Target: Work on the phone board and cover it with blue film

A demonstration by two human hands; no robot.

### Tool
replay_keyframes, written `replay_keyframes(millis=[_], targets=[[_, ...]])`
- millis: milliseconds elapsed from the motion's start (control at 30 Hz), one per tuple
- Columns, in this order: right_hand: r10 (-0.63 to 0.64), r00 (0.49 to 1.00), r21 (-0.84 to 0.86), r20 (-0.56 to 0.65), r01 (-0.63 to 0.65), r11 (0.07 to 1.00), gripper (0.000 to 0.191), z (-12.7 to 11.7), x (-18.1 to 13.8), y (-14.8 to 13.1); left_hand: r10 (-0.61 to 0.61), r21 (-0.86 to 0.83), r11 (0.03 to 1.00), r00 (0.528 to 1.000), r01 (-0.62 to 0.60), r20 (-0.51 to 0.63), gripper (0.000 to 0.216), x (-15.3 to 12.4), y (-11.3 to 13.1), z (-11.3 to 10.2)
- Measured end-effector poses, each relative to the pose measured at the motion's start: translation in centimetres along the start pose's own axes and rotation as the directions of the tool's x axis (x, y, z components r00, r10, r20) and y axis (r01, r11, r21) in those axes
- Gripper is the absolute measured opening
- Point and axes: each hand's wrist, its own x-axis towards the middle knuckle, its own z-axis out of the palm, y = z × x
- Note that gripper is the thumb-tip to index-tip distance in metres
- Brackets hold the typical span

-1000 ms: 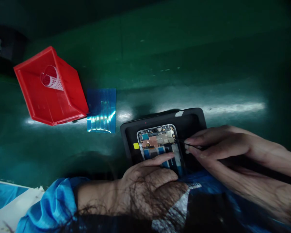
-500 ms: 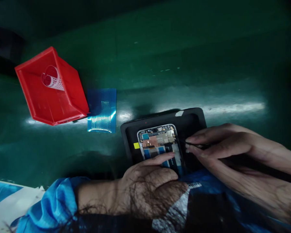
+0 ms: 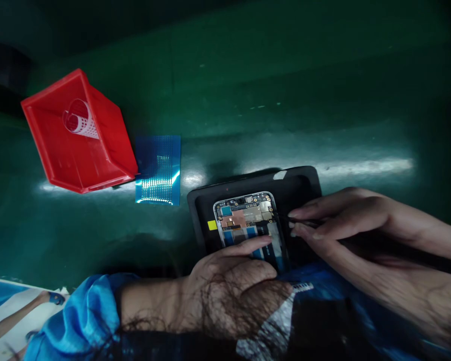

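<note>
An opened phone with its circuit board exposed (image 3: 248,223) is seated in a black moulded tray (image 3: 296,185) on the green surface (image 3: 248,100). It is steadied by the left hand (image 3: 229,286), one finger extended across it, while thin dark tweezers (image 3: 304,223) are pinched by the right hand (image 3: 346,220). A slipped tip could likely scratch a component.

I see a dark green worktop (image 3: 248,100) with a smooth, glossy coat that throws back the lamp light in streaks, and on it a matt black plastic holder (image 3: 300,183) carrying an opened phone with bare copper and metal parts (image 3: 246,218). The red plastic bin (image 3: 78,145) looks smooth and faintly shiny, the blue dotted film sheet (image 3: 158,170) glints like foil, and the blue sleeve (image 3: 86,311) reads as soft cloth.
</note>
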Motion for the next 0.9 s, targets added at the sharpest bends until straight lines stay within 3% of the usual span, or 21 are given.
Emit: replay_keyframes(millis=[167, 367, 667, 900], targets=[[0.042, 0.999, 0.034, 0.002, -0.042, 0.999, 0.02, -0.09, 0.0, 0.09, -0.004, 0.012, 1.0, 1.0, 0.004, -0.03, 0.015, -0.02, -0.05, 0.22], [0.023, 0.999, 0.008, -0.031, -0.023, 1.0, 0.017, -0.35, -0.05, 0.0, -0.024, 0.021, 1.0, 0.998, 0.023, 0.054, 0.016, 0.0, -0.14, 0.14], [0.063, 0.995, -0.001, -0.074, -0.063, 0.998, 0.019, 0.12, 0.2, -0.36, -0.033, -0.002, 0.999, 0.999, 0.033, -0.037, 0.013, -0.1, 0.11, 0.56], [0.1, 0.992, 0.057, -0.082, -0.096, 0.994, 0.021, 0.18, 0.2, -0.33, -0.028, 0.009, 1.0, 0.999, 0.027, 0.036, 0.014, 0.2, 0.1, 0.06]])
